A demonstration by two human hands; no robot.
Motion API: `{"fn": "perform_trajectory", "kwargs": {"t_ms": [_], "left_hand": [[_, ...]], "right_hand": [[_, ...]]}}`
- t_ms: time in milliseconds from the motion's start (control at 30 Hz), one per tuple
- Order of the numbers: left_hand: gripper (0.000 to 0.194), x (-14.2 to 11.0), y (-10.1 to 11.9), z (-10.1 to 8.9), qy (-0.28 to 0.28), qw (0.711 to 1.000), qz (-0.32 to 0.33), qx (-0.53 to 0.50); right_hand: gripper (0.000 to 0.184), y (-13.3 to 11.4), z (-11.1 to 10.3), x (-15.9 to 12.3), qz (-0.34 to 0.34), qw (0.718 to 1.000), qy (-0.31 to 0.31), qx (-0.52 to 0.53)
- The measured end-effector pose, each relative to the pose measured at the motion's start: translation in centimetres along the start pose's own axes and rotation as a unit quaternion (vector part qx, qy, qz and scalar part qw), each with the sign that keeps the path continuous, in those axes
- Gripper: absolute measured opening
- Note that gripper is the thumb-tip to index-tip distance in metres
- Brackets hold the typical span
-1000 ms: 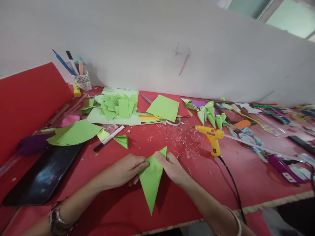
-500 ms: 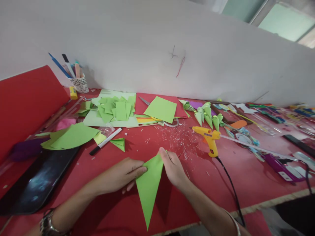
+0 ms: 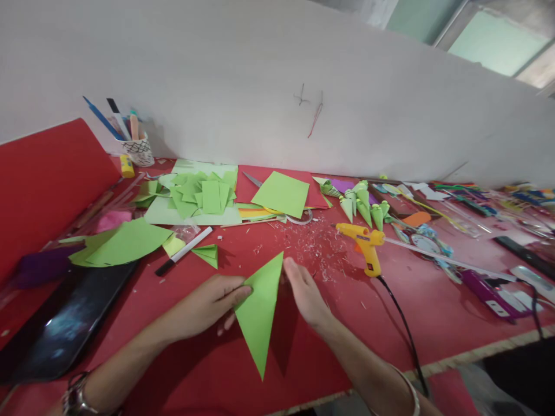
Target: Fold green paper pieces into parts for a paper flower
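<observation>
A folded green paper point(image 3: 261, 309), narrow and pointed toward me, is pinched at its left corner by my left hand point(image 3: 223, 297). The thumb lies on top and the fingers are underneath. Just off the paper's right edge is my right hand point(image 3: 309, 293), its fingers stretched out and holding nothing. A small folded green paper piece point(image 3: 207, 255) lies beyond my left hand, beside a white marker with a black cap point(image 3: 184, 251).
A yellow glue gun point(image 3: 364, 242) with a black cord lies to the right among scraps. Small green paper cones point(image 3: 364, 205) sit behind it. Cut green papers point(image 3: 199, 190), a green square sheet point(image 3: 281, 193), a pen cup point(image 3: 137, 151) and a black phone-like slab point(image 3: 65, 323) are also on the table.
My right hand has let go of the paper's upper right corner and its fingers have straightened. The paper's near tip has moved up, away from the table edge. My left hand keeps its pinch.
</observation>
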State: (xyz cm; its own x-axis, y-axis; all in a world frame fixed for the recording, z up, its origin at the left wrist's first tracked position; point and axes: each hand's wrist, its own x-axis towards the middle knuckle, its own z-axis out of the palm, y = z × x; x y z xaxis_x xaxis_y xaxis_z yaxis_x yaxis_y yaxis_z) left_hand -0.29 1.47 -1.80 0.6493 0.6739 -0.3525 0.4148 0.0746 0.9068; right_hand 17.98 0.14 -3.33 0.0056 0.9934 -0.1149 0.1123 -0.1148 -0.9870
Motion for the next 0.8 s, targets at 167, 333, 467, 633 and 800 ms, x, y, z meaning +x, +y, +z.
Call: {"fn": "perform_trajectory", "kwargs": {"t_ms": [167,333,467,633,800], "left_hand": [[0.038,0.18,-0.04,0.16,0.061,0.997,0.013,0.04],[0.036,0.17,0.01,0.39,0.054,0.998,0.019,0.026],[0.035,0.14,0.45,0.51,0.07,0.996,0.032,0.039],[0.035,-0.02,0.67,0.45,0.082,0.994,0.05,0.047],[0.035,-0.05,0.53,0.59,0.097,0.992,0.044,0.063]], "right_hand": [[0.044,0.62,0.53,-0.53,-0.001,0.992,-0.12,-0.046],[0.045,0.58,0.52,-0.48,0.007,0.991,-0.126,-0.034],[0.046,0.52,0.63,-0.48,0.035,0.993,-0.115,0.015],[0.044,0.43,0.7,-0.75,0.041,0.986,-0.16,0.021],[0.046,0.47,0.65,-0.72,0.028,0.984,-0.177,0.003]]}}
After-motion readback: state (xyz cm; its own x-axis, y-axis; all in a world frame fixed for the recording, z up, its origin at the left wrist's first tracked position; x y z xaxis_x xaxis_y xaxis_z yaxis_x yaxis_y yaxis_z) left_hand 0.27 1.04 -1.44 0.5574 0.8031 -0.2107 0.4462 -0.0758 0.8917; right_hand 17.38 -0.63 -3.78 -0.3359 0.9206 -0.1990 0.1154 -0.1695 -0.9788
